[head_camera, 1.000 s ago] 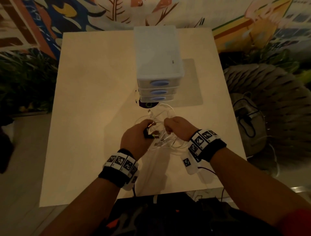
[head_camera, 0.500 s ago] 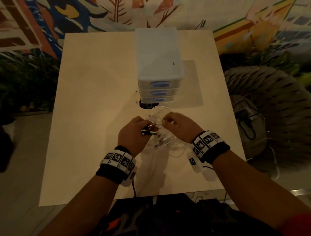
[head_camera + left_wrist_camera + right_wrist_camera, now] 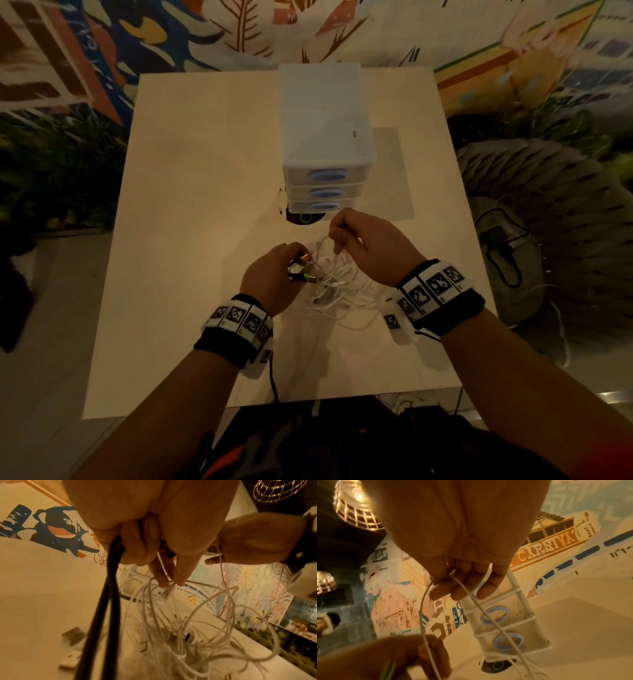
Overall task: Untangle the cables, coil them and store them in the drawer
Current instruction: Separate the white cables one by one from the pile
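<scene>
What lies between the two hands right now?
In the head view, white cable loops span the gap between the left hand, which also grips black cable, and the right hand, pinching one strand; the rest lies on the table.

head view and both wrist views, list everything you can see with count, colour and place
table: one, pale wood, under everything
drawer unit: one, translucent white, three drawers with blue oval handles, all closed, at the table's far middle
white cables: a tangle, count unclear, on the table between the hands
black cable: a doubled length, hanging from the left hand
dark round object: one, green ring on it, partly hidden at the foot of the drawer unit
small pale plugs: at least two, lying on the table left of the tangle
mural wall: painted, behind the table
left hand: grips the black cable and metal-tipped plugs
right hand: pinches a white cable loop, raised above the tangle
</scene>
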Motion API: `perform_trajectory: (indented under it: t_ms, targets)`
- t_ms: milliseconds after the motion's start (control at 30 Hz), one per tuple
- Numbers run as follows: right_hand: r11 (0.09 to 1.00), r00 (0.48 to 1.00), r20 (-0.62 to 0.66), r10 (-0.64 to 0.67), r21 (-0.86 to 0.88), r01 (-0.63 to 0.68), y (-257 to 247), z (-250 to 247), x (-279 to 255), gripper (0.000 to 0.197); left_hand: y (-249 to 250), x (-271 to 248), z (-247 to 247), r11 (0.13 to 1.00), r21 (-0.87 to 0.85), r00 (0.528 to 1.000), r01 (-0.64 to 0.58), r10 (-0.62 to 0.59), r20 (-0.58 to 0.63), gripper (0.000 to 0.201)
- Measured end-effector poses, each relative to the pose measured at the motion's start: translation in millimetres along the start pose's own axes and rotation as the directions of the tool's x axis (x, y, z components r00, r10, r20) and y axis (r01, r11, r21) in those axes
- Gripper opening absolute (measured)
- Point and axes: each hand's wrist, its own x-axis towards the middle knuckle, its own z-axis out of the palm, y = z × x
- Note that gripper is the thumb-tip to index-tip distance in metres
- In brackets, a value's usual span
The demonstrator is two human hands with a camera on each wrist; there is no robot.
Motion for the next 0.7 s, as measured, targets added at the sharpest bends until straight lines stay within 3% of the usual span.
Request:
perform_trajectory:
  t_ms: [133,300,500,633,700]
  targets:
    - [0.966,0.995,-0.055,0.087,0.25,-0.07,-4.8,-13.5,-3.1,0.015,-9.7,1.6,4.8,0.998,-0.038,0.996,0.058,-0.055,0.073,0.047]
    - [0.912,0.98,-0.124,0.157,0.398,-0.096,1.8,-18.5,-7.8,0.016,-11.4,0.8,-1.6,0.961,-0.273,0.998,0.046,-0.054,-0.019,0.02]
    - [0.818,0.962,-0.19,0.195,0.573,-0.052,2.3,-20.4,-12.1,0.012,-0.8,-5.3,-23.6,0.874,-0.48,0.992,0.079,-0.117,-0.05,0.019]
    - [0.688,0.96,-0.184,0.21,0.726,-0.011,-2.5,-28.2,-13.0,0.015,13.8,-10.5,-26.8,0.892,-0.449,0.998,0.053,-0.065,-0.011,0.018]
    - [0.667,0.963,-0.161,0.217,0.745,-0.026,-0.6,-29.4,-14.8,0.014,24.9,-13.5,-23.7,0.922,-0.387,0.999,0.028,-0.013,0.041,0.02]
